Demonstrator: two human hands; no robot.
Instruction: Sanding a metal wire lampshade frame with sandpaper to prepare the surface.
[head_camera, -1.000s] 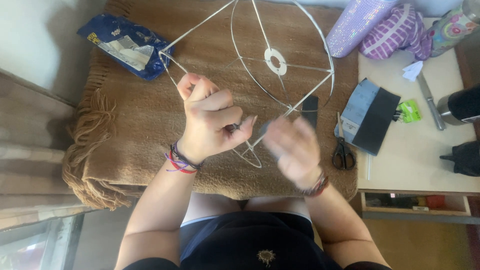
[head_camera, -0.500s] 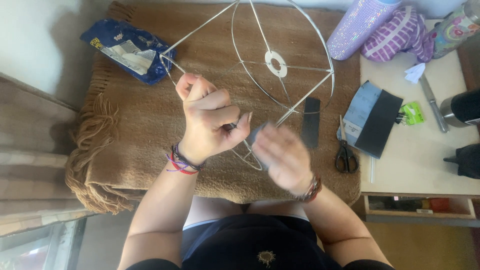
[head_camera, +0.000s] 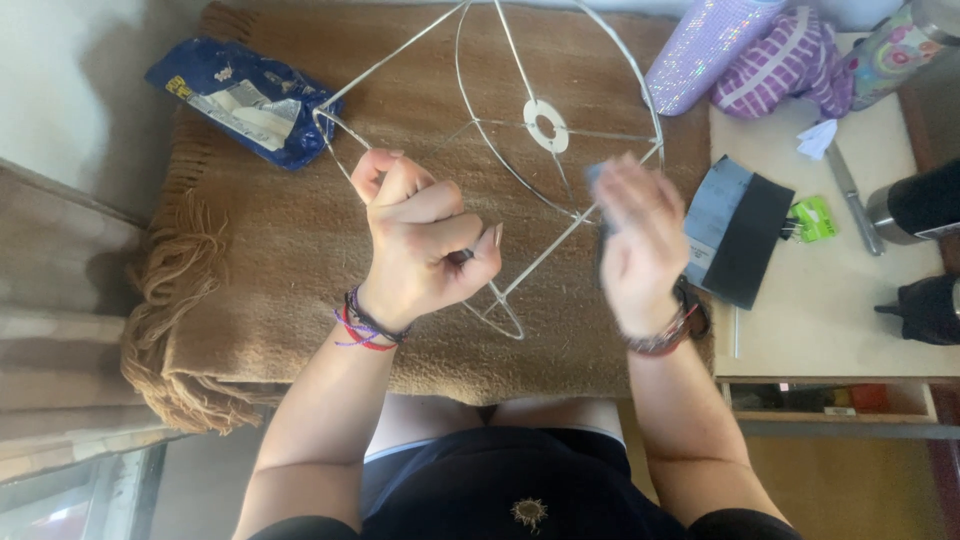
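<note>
**Wire lampshade frame worked over a brown fringed blanket**

A brown fringed blanket (head_camera: 300, 260) covers the surface in front of the seated person, with a pale side table (head_camera: 830, 300) to the right. On the blanket lies a white wire lampshade frame (head_camera: 545, 125), its large ring towards the far edge and its small ring close to the person's lap.

The left hand (head_camera: 420, 240) is clenched into a fist just above the frame's lower struts; it seems to pinch something small between thumb and fingers, though what cannot be made out. The right hand (head_camera: 640, 240) is blurred with motion beside a strut, fingers loosely extended. Whether it holds anything cannot be told.

To work such a frame well, one hand should pin the strut steady while the other moves, keeping whatever is pulled taut and close to the wire.

As for containers, a crumpled blue snack bag (head_camera: 245, 100) lies open at the blanket's far left corner, its contents hidden. A sparkly lilac tumbler (head_camera: 705, 45) and a patterned bottle (head_camera: 895, 45) lie at the far right, beside a purple checked pouch (head_camera: 780, 65). A dark flask (head_camera: 920, 210) sits at the table's right edge. A shallow drawer (head_camera: 830, 400) under the table stands ajar; its contents are too small to tell.
</note>
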